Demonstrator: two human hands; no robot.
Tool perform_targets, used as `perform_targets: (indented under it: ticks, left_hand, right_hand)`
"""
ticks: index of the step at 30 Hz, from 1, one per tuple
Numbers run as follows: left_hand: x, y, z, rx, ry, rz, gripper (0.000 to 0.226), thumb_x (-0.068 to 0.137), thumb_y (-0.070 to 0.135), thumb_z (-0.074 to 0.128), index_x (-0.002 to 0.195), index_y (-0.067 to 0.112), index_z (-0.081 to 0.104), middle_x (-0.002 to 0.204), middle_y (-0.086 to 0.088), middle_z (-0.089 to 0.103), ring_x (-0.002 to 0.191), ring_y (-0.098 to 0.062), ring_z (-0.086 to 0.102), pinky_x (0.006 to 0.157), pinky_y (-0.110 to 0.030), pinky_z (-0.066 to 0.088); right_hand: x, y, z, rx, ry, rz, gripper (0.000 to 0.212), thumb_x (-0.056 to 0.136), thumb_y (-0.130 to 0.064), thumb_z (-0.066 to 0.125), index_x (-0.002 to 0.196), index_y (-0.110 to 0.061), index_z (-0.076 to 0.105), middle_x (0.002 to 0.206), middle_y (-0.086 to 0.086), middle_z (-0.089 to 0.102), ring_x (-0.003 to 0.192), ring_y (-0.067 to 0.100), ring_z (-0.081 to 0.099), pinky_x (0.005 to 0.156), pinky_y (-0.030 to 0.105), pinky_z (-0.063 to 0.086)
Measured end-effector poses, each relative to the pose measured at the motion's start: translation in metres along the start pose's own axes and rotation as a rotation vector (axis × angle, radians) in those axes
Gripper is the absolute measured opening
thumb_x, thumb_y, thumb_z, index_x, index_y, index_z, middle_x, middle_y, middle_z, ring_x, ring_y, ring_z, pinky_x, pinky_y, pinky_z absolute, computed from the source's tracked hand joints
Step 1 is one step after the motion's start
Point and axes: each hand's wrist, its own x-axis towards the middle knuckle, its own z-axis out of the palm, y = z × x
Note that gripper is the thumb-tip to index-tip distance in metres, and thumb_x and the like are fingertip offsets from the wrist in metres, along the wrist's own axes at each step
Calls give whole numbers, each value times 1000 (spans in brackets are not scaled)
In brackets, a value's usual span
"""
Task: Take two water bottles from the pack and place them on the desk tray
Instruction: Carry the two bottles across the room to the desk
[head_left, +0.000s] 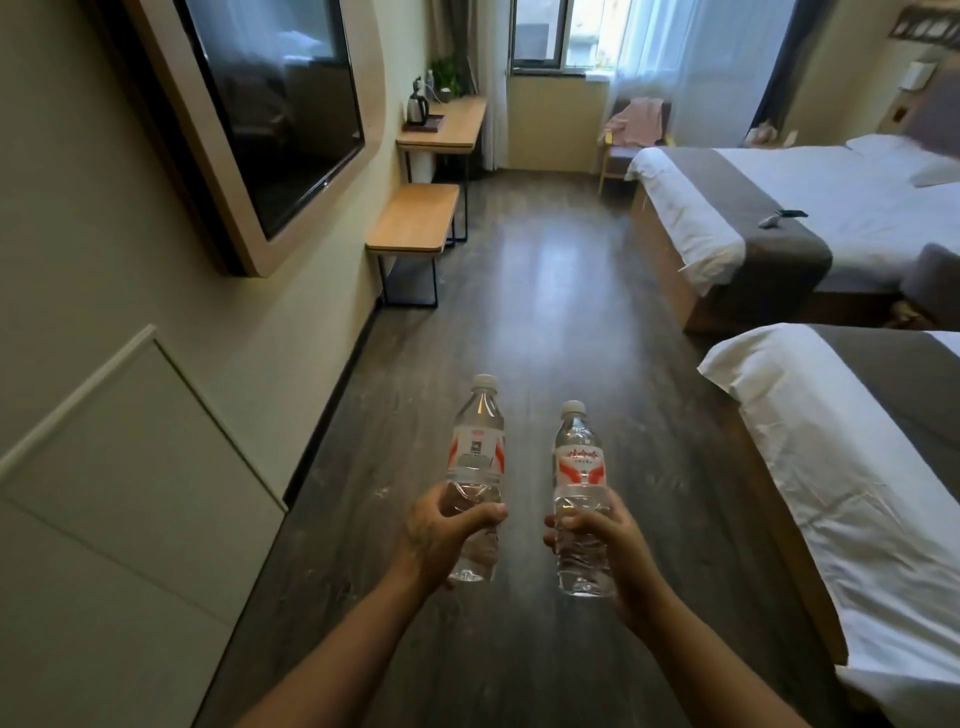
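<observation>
A person is carrying two water bottles upright down a hotel room aisle, one in each bare hand, both well apart from the desk (441, 127) at the far wall. The left hand (441, 535) is wrapping its fingers tight around the lower half of the left bottle (476, 467); the right hand (602, 545) is closing the same way around the right bottle (579, 488), which is riding just beside the first without touching it. The pick-up from the pack appears done; the pack is not showing. What is remaining is the walk and the set-down on the dark tray (428, 124), where a kettle (417, 106) is already occupying the tray's left end. The wooden floor (545, 291) is lying open ahead, narrowing between the low bench's (413, 218) outer edge on the left and the bed (727, 234) corners on the right
</observation>
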Motion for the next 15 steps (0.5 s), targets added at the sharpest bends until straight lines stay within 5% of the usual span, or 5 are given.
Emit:
perform_targets:
  ticks: [15]
  left_hand:
    - [268, 44, 15, 40, 5, -2, 83, 61, 67, 83, 127, 18, 72, 115, -5, 84, 105, -28, 82, 98, -59, 66]
  right_hand:
    - [254, -71, 2, -56, 7, -43, 84, 61, -36, 88, 137, -23, 58, 113, 15, 81, 98, 33, 82, 74, 34, 66]
